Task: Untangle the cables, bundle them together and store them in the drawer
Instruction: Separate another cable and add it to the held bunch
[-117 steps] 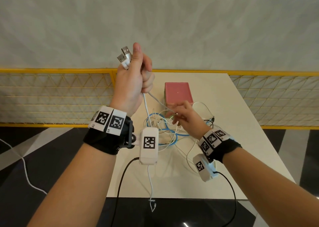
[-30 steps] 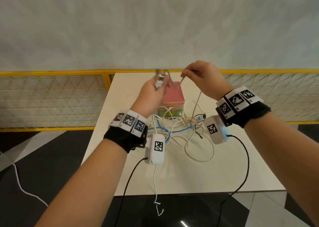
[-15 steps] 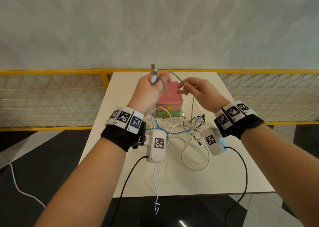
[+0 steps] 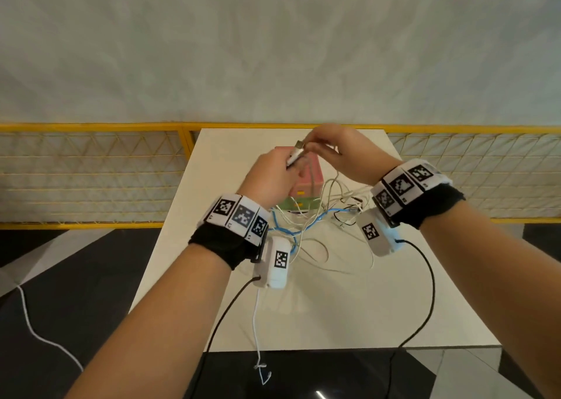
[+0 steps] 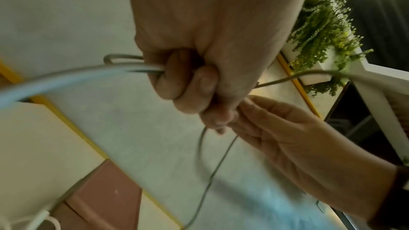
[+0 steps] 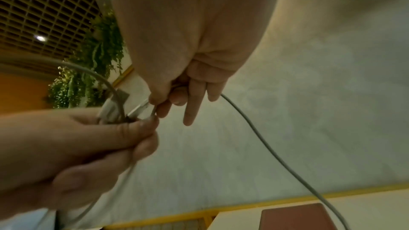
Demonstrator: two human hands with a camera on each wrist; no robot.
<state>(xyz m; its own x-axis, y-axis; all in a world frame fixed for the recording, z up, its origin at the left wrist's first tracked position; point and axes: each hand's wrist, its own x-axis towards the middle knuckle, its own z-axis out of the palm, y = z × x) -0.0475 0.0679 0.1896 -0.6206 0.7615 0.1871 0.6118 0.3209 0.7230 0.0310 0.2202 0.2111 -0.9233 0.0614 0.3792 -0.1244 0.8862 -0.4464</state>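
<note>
Above the table, my left hand point(image 4: 283, 171) grips a bunch of white cable ends, and a USB plug point(image 4: 299, 146) sticks up out of the fist. My right hand point(image 4: 314, 149) touches it from the right and pinches another white cable end point(image 6: 141, 107) against that bunch. A thin white cable point(image 6: 276, 155) hangs from my right fingers down to the tangle of white, blue and black cables point(image 4: 315, 219) on the table. Behind the tangle stands the small drawer box point(image 4: 314, 177), pink on top with a green drawer under it, partly hidden by my hands.
The white table point(image 4: 334, 307) ends at a yellow mesh fence point(image 4: 91, 174) along a grey wall. One white cable end point(image 4: 258, 332) dangles over the table's near edge. Black leads run from both wrist cameras. The floor around is dark.
My right hand has come left with its cable end and now meets my left hand at the plugs. Both hands sit a little lower over the drawer box.
</note>
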